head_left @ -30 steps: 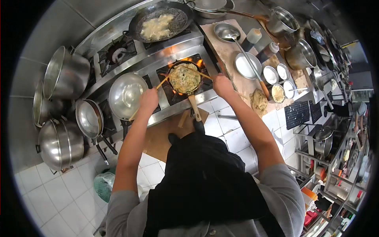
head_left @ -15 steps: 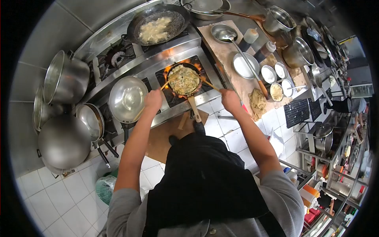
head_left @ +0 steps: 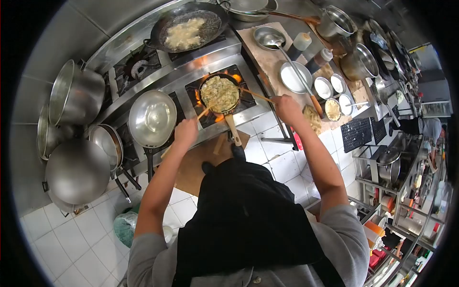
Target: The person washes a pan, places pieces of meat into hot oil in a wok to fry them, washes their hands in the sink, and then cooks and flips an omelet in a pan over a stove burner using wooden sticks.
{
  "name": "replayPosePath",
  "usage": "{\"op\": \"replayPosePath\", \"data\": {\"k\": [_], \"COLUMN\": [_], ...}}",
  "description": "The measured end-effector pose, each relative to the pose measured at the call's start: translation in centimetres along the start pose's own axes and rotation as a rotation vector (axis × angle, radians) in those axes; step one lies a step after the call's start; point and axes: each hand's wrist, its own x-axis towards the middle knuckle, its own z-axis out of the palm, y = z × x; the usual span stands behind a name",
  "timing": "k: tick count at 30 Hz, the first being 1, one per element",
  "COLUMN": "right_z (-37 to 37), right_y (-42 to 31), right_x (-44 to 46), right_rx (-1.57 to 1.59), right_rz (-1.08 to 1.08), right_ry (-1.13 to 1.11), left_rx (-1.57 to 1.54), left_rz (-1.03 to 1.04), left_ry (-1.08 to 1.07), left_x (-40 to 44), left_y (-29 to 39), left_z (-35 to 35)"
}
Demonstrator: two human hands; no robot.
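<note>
A small pan (head_left: 229, 113) with a wooden handle stands over a flaming burner and holds a pale, browned round of food (head_left: 219, 93). My left hand (head_left: 186, 132) is closed on a wooden stick (head_left: 203, 113) whose tip reaches the pan's lower left side. On the other side my right hand (head_left: 288, 109) grips a second wooden stick (head_left: 256, 94), its tip at the pan's right rim. Neither hand touches the pan handle (head_left: 234, 132).
Behind, a dark wok (head_left: 215, 36) holds pale food in oil. An unused metal wok (head_left: 152, 118) stands left of the burner. On the right counter (head_left: 253, 38) are a ladle (head_left: 300, 75), squeeze bottles and bowls. Large pots (head_left: 86, 95) stand far left.
The food in the pan has shifted and changed shape slightly. My left hand has moved a little lower, and my right hand has moved outward to the right, each still with its stick.
</note>
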Motion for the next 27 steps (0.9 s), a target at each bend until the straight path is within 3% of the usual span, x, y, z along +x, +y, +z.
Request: {"op": "replayPosePath", "data": {"k": [5, 19, 22, 24, 27], "right_z": [0.1, -4.8, -4.4, -3.1, -2.5], "right_y": [-0.4, -1.9, -2.3, -1.7, -0.9], "right_x": [2.4, 3.5, 5.1, 6.3, 7.3], "right_rx": [-0.168, -0.257, -0.260, -0.253, -0.250], "right_rz": [-0.010, -0.129, -0.130, -0.123, -0.110], "right_ry": [-0.153, -0.103, -0.171, -0.189, -0.195], "left_rx": [-0.014, -0.112, -0.100, -0.158, -0.189], "left_rz": [-0.050, 0.010, 0.035, 0.064, 0.042], "left_ry": [0.022, 0.070, -0.011, -0.027, -0.092], "left_x": [1.1, -2.2, -3.2, -3.0, -3.2], "left_y": [-2.4, -2.2, 0.3, -0.3, -1.1], "left_z": [2.5, 0.9, 0.3, 2.4, 0.3]}}
